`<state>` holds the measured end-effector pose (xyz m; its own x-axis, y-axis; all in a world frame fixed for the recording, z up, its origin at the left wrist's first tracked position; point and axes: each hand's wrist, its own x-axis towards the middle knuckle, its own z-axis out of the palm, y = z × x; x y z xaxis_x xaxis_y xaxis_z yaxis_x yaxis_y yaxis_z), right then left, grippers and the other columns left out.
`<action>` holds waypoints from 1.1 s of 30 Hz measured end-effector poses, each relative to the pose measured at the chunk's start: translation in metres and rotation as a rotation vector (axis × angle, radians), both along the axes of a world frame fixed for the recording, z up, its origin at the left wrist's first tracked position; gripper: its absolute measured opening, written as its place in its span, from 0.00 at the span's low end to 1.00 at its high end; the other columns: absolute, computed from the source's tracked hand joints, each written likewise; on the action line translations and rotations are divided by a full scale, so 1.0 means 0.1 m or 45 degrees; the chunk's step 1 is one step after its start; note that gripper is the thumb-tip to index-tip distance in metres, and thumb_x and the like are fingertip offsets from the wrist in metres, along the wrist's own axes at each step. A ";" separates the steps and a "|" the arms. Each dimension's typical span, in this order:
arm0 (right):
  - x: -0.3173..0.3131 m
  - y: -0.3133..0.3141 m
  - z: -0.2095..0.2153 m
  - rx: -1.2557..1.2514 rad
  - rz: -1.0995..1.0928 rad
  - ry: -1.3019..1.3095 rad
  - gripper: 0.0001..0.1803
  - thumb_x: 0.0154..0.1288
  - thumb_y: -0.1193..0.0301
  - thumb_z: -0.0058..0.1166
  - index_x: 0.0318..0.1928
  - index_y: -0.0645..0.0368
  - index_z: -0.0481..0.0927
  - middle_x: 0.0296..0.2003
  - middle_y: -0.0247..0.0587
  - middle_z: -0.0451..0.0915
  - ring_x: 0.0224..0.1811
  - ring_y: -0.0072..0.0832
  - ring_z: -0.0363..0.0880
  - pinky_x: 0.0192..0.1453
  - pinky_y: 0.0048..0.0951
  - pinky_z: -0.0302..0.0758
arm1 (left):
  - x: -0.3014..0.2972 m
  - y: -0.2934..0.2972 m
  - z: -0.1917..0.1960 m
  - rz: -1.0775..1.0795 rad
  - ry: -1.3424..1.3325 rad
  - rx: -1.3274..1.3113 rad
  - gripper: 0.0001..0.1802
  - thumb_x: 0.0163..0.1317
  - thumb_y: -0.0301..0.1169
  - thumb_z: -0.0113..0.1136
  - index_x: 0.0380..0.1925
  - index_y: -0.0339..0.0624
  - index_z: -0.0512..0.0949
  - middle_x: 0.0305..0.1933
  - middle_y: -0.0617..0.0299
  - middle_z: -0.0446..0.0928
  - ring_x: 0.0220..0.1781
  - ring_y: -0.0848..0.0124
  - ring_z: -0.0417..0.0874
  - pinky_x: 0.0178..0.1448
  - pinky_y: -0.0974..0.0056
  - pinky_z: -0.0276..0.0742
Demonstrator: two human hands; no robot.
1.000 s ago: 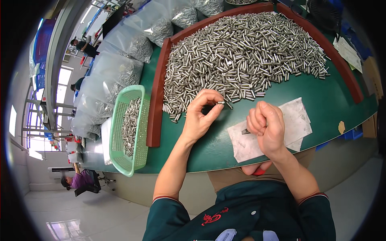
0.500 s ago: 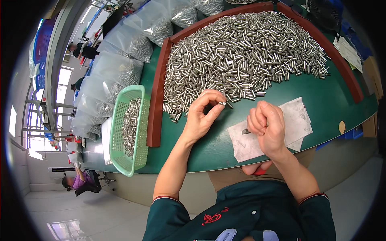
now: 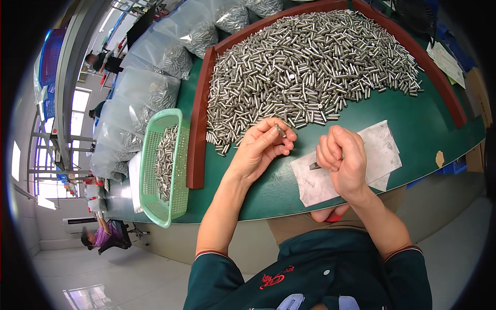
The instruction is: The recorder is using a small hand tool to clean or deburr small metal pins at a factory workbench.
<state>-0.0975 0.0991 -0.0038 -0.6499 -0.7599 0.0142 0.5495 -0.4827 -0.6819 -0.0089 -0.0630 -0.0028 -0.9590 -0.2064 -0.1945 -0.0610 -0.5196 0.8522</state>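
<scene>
Small shiny metal pins lie in a wide pile [image 3: 315,67] on the green table [image 3: 248,201]. At the near edge of that pile my left hand [image 3: 256,152] pinches one metal pin [image 3: 280,130] between thumb and fingers, with the other fingers curled. To its right, my right hand [image 3: 345,160] is closed in a fist above a smudged white sheet [image 3: 381,147]. A dark, flat tip [image 3: 314,166] of some tool pokes out of the fist on its left side. The rest of that tool is hidden by my fingers.
Reddish-brown rails [image 3: 196,155] border the pile. Left of them stands a green plastic basket [image 3: 179,194] partly filled with pins. Clear bags [image 3: 124,98] of pins line the far left. Papers [image 3: 445,62] lie at the right. A person [image 3: 103,235] sits in the left background.
My left hand has turned and its fingers have opened out slightly, so the pin now points upward between thumb and fingers. The right hand stays nearly in place.
</scene>
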 end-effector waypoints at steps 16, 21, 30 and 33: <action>-0.01 -0.03 -0.01 0.072 -0.014 0.063 0.21 0.64 0.65 0.32 0.13 0.54 0.54 0.08 0.28 0.53 0.11 0.16 0.44 0.16 0.19 0.47 | 0.08 0.31 0.20 -0.338 -0.182 -1.516 0.07 0.45 0.20 0.59 0.27 0.34 0.74 0.25 0.60 0.70 0.25 0.71 0.71 0.30 0.70 0.68; -0.01 0.00 -0.04 -0.061 -0.108 0.005 0.21 0.64 0.64 0.30 0.13 0.53 0.54 0.08 0.27 0.51 0.11 0.16 0.43 0.17 0.20 0.46 | 0.09 0.38 0.12 -0.225 -0.037 -1.735 0.07 0.44 0.19 0.60 0.26 0.33 0.74 0.26 0.60 0.70 0.24 0.71 0.71 0.29 0.69 0.68; 0.00 0.00 -0.02 -0.053 -0.063 0.050 0.21 0.64 0.64 0.30 0.13 0.53 0.54 0.08 0.27 0.52 0.11 0.15 0.42 0.16 0.20 0.45 | 0.08 0.44 0.09 -0.172 -0.091 -1.666 0.06 0.43 0.21 0.60 0.23 0.35 0.74 0.23 0.58 0.69 0.24 0.63 0.72 0.27 0.62 0.67; -0.01 0.00 -0.03 -0.039 -0.045 0.050 0.21 0.64 0.64 0.31 0.13 0.53 0.54 0.08 0.27 0.52 0.11 0.15 0.42 0.16 0.20 0.44 | 0.07 0.43 0.09 -0.179 -0.111 -1.644 0.06 0.43 0.21 0.60 0.23 0.35 0.74 0.23 0.58 0.69 0.23 0.63 0.72 0.27 0.63 0.68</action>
